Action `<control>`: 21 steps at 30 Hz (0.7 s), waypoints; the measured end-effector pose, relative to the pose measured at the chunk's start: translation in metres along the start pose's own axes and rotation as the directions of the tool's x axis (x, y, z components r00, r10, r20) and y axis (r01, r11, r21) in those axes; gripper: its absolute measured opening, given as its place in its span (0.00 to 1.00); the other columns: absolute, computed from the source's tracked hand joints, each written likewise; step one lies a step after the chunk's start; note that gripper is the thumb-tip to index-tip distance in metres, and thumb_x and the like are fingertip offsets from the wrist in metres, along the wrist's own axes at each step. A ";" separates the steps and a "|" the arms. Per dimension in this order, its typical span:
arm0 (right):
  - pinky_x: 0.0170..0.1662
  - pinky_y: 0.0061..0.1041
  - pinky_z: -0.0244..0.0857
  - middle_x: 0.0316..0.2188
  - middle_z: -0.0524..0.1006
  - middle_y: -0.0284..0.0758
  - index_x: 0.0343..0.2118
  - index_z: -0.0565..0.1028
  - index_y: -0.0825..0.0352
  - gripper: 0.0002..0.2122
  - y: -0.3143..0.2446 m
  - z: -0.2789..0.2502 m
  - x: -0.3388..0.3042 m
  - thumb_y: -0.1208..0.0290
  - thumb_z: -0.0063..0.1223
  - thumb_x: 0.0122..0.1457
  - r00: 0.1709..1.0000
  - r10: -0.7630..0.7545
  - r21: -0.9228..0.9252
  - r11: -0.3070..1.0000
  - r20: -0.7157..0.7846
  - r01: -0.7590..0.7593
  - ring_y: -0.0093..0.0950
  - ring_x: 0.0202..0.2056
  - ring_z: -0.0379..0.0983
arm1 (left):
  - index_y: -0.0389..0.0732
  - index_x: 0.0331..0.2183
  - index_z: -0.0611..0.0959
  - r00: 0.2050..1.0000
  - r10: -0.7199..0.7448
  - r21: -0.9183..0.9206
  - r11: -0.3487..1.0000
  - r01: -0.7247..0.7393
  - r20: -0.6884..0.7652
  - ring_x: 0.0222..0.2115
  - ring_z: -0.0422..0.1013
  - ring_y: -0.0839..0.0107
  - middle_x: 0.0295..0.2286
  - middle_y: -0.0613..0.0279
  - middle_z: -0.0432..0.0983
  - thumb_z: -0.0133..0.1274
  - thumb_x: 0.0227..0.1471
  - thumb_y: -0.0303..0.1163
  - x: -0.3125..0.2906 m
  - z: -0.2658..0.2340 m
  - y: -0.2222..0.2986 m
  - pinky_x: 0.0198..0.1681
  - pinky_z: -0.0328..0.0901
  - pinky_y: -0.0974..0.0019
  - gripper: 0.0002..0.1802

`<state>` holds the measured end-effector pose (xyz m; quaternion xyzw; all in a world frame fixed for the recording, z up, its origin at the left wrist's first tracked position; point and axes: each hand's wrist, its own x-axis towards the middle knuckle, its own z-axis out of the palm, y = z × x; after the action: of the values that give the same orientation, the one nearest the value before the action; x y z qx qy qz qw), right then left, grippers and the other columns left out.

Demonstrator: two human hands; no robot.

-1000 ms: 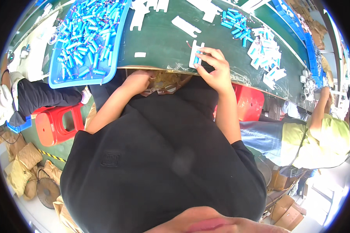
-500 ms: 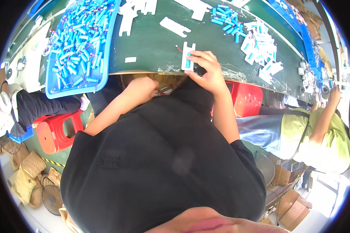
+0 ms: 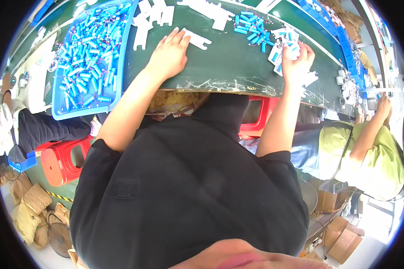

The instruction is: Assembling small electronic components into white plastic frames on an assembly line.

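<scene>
My left hand (image 3: 168, 56) reaches over the green table, palm down and fingers stretched out. Its fingertips touch the near left end of a flat white plastic holder (image 3: 197, 40) with a notched end. Off to the right, my right hand (image 3: 296, 65) is at a pile of white holders fitted with blue cylindrical cells (image 3: 276, 56). Its thumb and fingers are bent around a white holder (image 3: 292, 50), partly hidden by the hand. Just left of that pile lies a heap of loose blue cells (image 3: 253, 29) with thin wires.
A blue tray (image 3: 54, 96) full of wired blue cells stands at the left. More white holders (image 3: 159, 13) lie at the far side. Red stools (image 3: 60, 163) stand below the table. At the right, a person in a light green shirt (image 3: 345, 145) works along the same table.
My right hand has carried the white holder with its blue cell from the table's front edge to the right pile. My left hand has risen from below the edge to another white holder.
</scene>
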<state>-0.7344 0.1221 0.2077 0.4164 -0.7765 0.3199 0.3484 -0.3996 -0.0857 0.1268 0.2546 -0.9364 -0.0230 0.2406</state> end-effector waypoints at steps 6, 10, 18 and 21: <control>0.52 0.40 0.74 0.41 0.82 0.45 0.45 0.86 0.62 0.14 -0.041 0.057 -0.034 0.67 0.69 0.55 0.903 -0.032 0.106 0.994 0.429 -0.016 0.44 0.46 0.80 | 0.40 0.49 0.86 0.999 0.006 0.002 1.000 -0.006 0.044 0.48 0.73 0.54 0.41 0.55 0.75 0.64 0.53 0.34 -0.019 -0.033 0.030 0.63 0.64 0.47 0.21; 0.49 0.40 0.74 0.38 0.82 0.43 0.41 0.87 0.63 0.11 -0.049 0.079 -0.054 0.69 0.69 0.56 0.924 -0.055 0.108 0.994 0.378 0.014 0.45 0.43 0.80 | 0.37 0.45 0.87 0.996 0.060 -0.207 0.977 -0.047 0.059 0.48 0.74 0.54 0.41 0.54 0.77 0.64 0.54 0.34 -0.031 -0.036 0.036 0.56 0.69 0.51 0.17; 0.39 0.27 0.72 0.34 0.83 0.35 0.39 0.84 0.66 0.03 -0.055 0.075 -0.058 0.76 0.64 0.65 0.997 0.080 0.579 0.812 0.019 -0.076 0.28 0.34 0.79 | 0.34 0.43 0.86 0.993 0.100 -0.424 0.898 -0.115 -0.058 0.47 0.77 0.51 0.46 0.52 0.79 0.59 0.58 0.27 -0.042 -0.025 0.031 0.52 0.73 0.53 0.12; 0.38 0.19 0.70 0.35 0.83 0.29 0.42 0.85 0.66 0.04 -0.062 0.072 -0.062 0.74 0.64 0.68 0.933 0.190 0.763 0.537 0.305 -0.359 0.17 0.33 0.77 | 0.34 0.39 0.86 0.997 0.074 -0.399 0.915 -0.062 0.016 0.48 0.76 0.55 0.46 0.54 0.79 0.58 0.57 0.26 -0.039 -0.033 0.034 0.52 0.74 0.54 0.08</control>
<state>-0.6745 0.0639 0.1304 0.4287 -0.6296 0.6479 -0.0081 -0.3711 -0.0343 0.1443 0.1674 -0.9240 -0.2082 0.2736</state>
